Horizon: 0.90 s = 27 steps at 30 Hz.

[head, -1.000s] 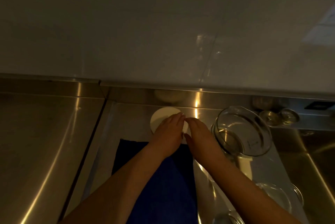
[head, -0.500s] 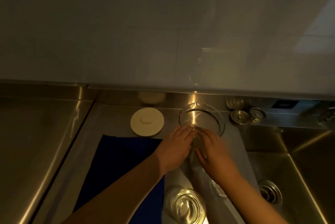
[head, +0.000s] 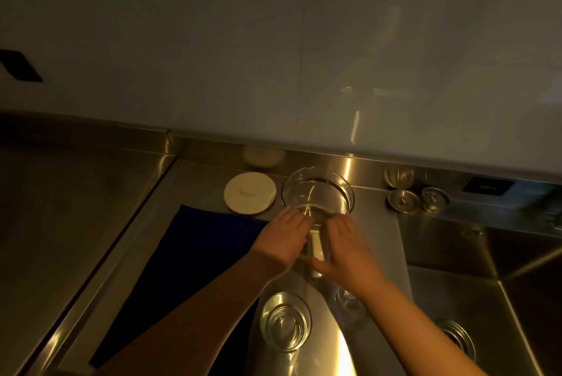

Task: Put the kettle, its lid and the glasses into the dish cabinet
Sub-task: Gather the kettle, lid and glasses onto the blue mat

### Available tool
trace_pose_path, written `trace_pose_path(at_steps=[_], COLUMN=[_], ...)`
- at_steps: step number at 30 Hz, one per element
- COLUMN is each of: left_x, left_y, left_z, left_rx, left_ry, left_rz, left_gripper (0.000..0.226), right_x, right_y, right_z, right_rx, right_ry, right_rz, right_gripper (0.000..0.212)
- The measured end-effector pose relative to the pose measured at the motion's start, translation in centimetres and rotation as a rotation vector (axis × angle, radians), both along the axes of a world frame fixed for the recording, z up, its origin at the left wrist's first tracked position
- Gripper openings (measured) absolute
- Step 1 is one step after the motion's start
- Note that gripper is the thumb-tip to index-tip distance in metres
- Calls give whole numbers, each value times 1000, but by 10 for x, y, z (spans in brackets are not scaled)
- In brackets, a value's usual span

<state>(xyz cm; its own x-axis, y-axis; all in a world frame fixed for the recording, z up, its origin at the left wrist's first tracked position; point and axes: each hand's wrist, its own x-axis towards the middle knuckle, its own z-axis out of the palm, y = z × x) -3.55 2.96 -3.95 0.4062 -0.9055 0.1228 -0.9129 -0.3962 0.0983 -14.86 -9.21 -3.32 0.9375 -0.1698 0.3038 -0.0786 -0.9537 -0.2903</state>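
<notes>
Both hands, off the lid point(head: 250, 192) since a second ago, are cupping the glass kettle point(head: 317, 197): left hand point(head: 284, 238), right hand point(head: 345, 249). Everything is still sitting on the desk point(head: 91, 223).

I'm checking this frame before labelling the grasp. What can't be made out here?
- Head view: the kettle handle, mostly covered by the left hand and right hand.
- The glass, partly under the right forearm.
- The dish cabinet: outside the frame.
</notes>
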Motion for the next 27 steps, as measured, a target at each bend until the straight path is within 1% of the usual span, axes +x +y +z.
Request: trace_pose_path(at_steps=[6,9,13,17,19,21,24,27], left_x=[-13,-15,-14,-17,-18,-19,-20,-24], left_y=[8,10,11,11,9,9,9,8], left_z=[2,6,7,4,3,3,4,7], left_rx=[-86,-97,-124,-119,-116,-115,-112,-114], left_ry=[39,49,48,48,46,38,21,16], left_rz=[28,17,36,43,56,55,59,67], left_gripper=[47,47,44,46,48,48,47,49], right_x=[4,6,4,3,3,5,5,4], right_y=[2,1,-19,-38,-38,-29,-16,-18], right_z=[-2,-6,-8,-3,-1,-3,-10,-9], right_rx=[-27,11,48,71,38,-41,-183,-181], right_ry=[-12,-30,-15,25,42,41,-75,-136], right_rz=[21,35,120,176,159,114,97,168], right_gripper=[50,52,51,45,45,50,55,54])
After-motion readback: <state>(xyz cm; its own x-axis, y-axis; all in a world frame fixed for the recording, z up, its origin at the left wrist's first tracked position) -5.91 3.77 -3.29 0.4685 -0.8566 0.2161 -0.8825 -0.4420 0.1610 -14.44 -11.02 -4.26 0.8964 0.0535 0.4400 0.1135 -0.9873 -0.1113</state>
